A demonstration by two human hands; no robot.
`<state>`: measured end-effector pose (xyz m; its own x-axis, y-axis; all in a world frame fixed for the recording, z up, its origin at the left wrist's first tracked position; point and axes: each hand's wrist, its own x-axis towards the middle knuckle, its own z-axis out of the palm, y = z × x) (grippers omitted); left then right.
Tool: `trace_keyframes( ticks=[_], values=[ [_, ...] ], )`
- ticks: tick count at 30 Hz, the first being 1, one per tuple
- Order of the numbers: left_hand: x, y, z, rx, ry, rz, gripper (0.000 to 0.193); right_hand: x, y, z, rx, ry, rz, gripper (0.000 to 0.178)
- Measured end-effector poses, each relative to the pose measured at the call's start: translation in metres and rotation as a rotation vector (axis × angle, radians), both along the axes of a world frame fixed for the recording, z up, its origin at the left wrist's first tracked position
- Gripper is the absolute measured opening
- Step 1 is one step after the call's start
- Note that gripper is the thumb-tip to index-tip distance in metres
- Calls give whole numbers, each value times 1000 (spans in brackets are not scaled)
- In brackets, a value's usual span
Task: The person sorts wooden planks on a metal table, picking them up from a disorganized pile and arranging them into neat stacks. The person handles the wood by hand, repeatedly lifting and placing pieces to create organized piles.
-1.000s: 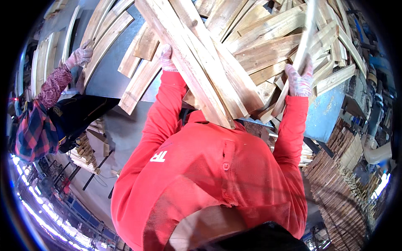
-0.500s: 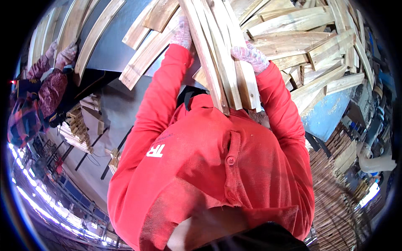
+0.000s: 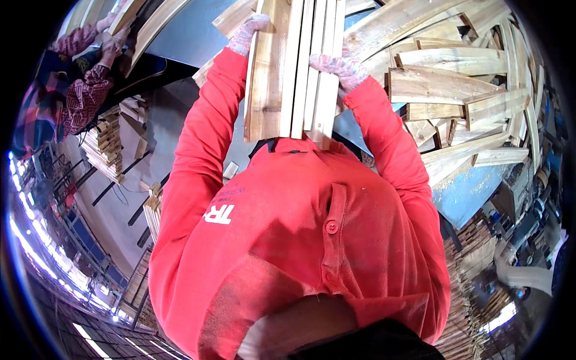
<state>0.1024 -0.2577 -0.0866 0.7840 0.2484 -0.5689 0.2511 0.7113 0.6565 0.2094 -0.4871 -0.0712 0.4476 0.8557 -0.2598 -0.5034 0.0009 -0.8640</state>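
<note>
The boards (image 3: 288, 78) lie between the hands: fingers of the left hand (image 3: 249, 36) grasp their left side, the right hand (image 3: 341, 69) their right.

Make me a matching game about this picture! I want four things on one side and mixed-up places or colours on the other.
Things:
1. left hand
2. right hand
3. shirt
4. table

Places and colours:
A. bluish, showing bare below the loose boards
B. at the right side of the upright bundle, thumb reaching across it
C. red
D. at the left edge of the upright bundle

Right pairs: 1-D, 2-B, 3-C, 4-A
</note>
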Motion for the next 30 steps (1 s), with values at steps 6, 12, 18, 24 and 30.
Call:
trace_keyframes(
  ticks=[6,12,18,24,30],
  values=[
    [-25,20,-22,358,153,-373,28,-15,18,5,-97,114,-171,79],
    [-24,32,-20,629,138,-183,34,-16,38,-14,-355,-175,-32,102],
    [-48,46,-39,476,293,-185,37,-18,43,-18,-738,-623,96,120],
    [-64,19,-28,-234,28,123,40,-14,41,-57,-472,-57,-266,94],
    [-45,19,-29,-458,-276,158,49,-41,65,-6,170,410,-210,69]
  ],
)
